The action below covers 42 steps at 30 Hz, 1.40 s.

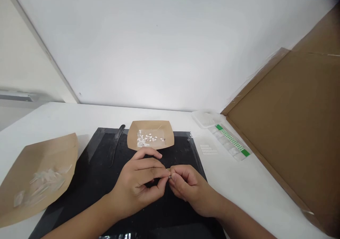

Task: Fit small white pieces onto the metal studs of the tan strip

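Observation:
My left hand [145, 180] and my right hand [187, 184] meet over a black mat [98, 193]. Thumb and index finger of the left are pinched together, its other fingers loosely bent. A tiny shiny piece [170, 177] shows between the two sets of fingertips; it is too small to name. The right hand's fingers curl in, with the thumb pressed against the index finger. Just beyond the hands stands a brown paper tray [130, 136] with many small white oval pieces [145, 138] in it.
On the left, a larger paper tray [18, 161] holds clear plastic strips [49, 180]. A dark nail file [117, 143] lies on the mat. At right are a sheet of white dots [208, 149], a green-labelled clear packet [232, 141] and a whitish container [205, 118]. Cardboard [289, 125] walls the right side.

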Each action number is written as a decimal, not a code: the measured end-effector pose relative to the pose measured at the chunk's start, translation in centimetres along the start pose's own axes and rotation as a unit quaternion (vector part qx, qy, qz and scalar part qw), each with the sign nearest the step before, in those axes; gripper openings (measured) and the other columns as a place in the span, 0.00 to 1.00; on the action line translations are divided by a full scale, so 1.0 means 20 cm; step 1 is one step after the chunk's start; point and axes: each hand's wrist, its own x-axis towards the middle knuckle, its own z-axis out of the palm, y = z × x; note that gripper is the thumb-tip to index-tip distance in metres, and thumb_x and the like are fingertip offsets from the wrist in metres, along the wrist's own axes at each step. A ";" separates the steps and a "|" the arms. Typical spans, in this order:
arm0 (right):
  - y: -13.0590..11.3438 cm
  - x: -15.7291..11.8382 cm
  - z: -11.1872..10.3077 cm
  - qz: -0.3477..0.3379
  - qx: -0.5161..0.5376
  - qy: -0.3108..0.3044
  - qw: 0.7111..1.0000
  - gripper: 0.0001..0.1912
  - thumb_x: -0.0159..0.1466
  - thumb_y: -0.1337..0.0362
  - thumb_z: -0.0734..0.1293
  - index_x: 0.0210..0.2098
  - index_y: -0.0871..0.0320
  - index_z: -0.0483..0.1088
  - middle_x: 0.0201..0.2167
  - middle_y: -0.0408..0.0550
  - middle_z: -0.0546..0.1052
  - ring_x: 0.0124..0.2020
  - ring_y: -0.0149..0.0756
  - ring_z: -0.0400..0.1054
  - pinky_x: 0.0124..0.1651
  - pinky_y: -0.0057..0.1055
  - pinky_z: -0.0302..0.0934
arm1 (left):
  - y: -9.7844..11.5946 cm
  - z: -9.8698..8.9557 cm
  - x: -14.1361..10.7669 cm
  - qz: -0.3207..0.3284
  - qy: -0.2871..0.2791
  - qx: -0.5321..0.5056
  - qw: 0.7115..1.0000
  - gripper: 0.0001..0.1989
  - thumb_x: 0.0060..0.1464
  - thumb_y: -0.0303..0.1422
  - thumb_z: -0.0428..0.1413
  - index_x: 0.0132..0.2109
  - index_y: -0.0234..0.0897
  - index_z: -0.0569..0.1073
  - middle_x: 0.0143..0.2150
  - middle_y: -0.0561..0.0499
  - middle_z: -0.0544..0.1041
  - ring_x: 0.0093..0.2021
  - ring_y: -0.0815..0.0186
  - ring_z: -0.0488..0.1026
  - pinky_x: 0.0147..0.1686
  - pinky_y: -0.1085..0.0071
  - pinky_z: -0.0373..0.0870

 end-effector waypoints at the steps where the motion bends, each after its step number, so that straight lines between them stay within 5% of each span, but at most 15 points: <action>1: 0.00 0.00 0.00 0.001 0.009 0.001 1.000 0.27 0.76 0.44 0.64 0.29 0.56 0.60 0.21 0.34 0.57 0.21 0.24 0.46 0.23 0.26 0.42 | 0.00 0.00 0.00 -0.001 0.000 0.002 1.000 0.11 0.58 0.17 0.62 0.42 0.37 0.81 0.32 0.55 0.84 0.29 0.70 0.78 0.52 0.58 0.78; 16: 0.03 0.01 0.00 0.004 0.061 -0.014 0.998 0.26 0.76 0.44 0.64 0.31 0.57 0.62 0.20 0.33 0.58 0.20 0.24 0.46 0.23 0.26 0.43 | 0.01 0.01 0.00 -0.031 0.011 0.014 0.999 0.10 0.57 0.18 0.60 0.38 0.38 0.81 0.32 0.54 0.85 0.39 0.62 0.83 0.52 0.58 0.81; 23: 0.03 0.01 0.01 0.013 0.170 -0.060 0.984 0.24 0.77 0.48 0.64 0.29 0.56 0.60 0.17 0.31 0.58 0.17 0.23 0.44 0.22 0.25 0.40 | 0.01 0.03 -0.03 -0.101 0.018 -0.043 0.994 0.10 0.56 0.20 0.61 0.35 0.39 0.82 0.28 0.52 0.82 0.41 0.59 0.81 0.35 0.67 0.82; 28: 0.02 0.02 0.01 0.026 0.215 -0.076 0.973 0.24 0.76 0.49 0.65 0.29 0.56 0.60 0.16 0.30 0.57 0.17 0.22 0.42 0.22 0.25 0.39 | 0.00 0.03 -0.04 -0.118 0.009 -0.077 0.990 0.09 0.58 0.21 0.61 0.35 0.39 0.83 0.24 0.56 0.78 0.27 0.67 0.76 0.49 0.54 0.81; 34: 0.00 0.01 0.01 0.036 0.242 -0.063 0.968 0.25 0.75 0.48 0.67 0.28 0.56 0.60 0.15 0.30 0.56 0.17 0.23 0.41 0.22 0.26 0.36 | -0.01 0.03 -0.05 -0.129 0.020 -0.118 0.984 0.12 0.55 0.20 0.62 0.41 0.40 0.85 0.28 0.51 0.82 0.41 0.58 0.82 0.47 0.54 0.85; 42: -0.01 0.01 0.01 0.039 0.246 -0.072 0.966 0.24 0.74 0.47 0.67 0.29 0.55 0.60 0.15 0.30 0.56 0.17 0.23 0.41 0.22 0.26 0.36 | 0.00 0.03 -0.05 -0.139 0.023 -0.137 0.981 0.11 0.54 0.19 0.63 0.39 0.39 0.85 0.29 0.49 0.82 0.43 0.57 0.82 0.40 0.61 0.86</action>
